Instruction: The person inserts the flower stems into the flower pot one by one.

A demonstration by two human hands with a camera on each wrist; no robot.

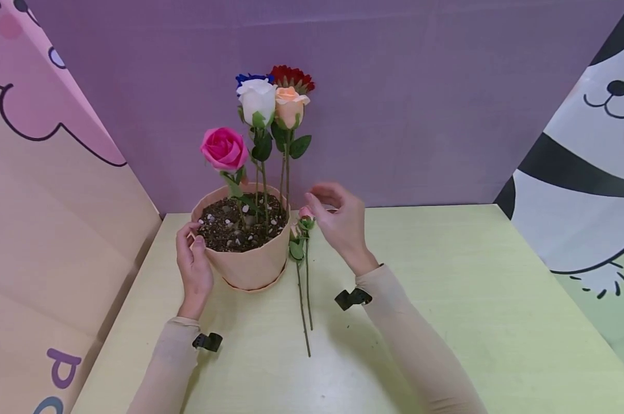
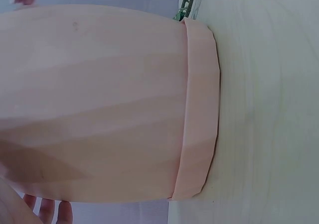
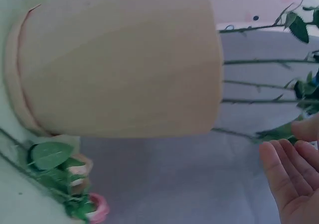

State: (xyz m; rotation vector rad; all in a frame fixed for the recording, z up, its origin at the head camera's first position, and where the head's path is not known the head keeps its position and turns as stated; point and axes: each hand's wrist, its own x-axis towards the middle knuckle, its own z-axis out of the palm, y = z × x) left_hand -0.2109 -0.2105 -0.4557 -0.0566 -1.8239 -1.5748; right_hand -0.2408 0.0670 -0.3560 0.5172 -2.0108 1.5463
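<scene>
Fingers (image 1: 184, 237) of the left hand (image 1: 195, 272) hold the pot (image 1: 252, 267); those of the right hand (image 1: 344, 223) curve loosely beside it

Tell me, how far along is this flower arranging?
Well along, it seems. Done: five flowers, in magenta, white, peach, blue and red, stand in the soil of the pot. In hand: the left fingers hold the pot's side, while the right fingers are raised beside it, apparently empty. Remaining: two loose flowers lie on the table next to the pot, probably to be planted too.
</scene>
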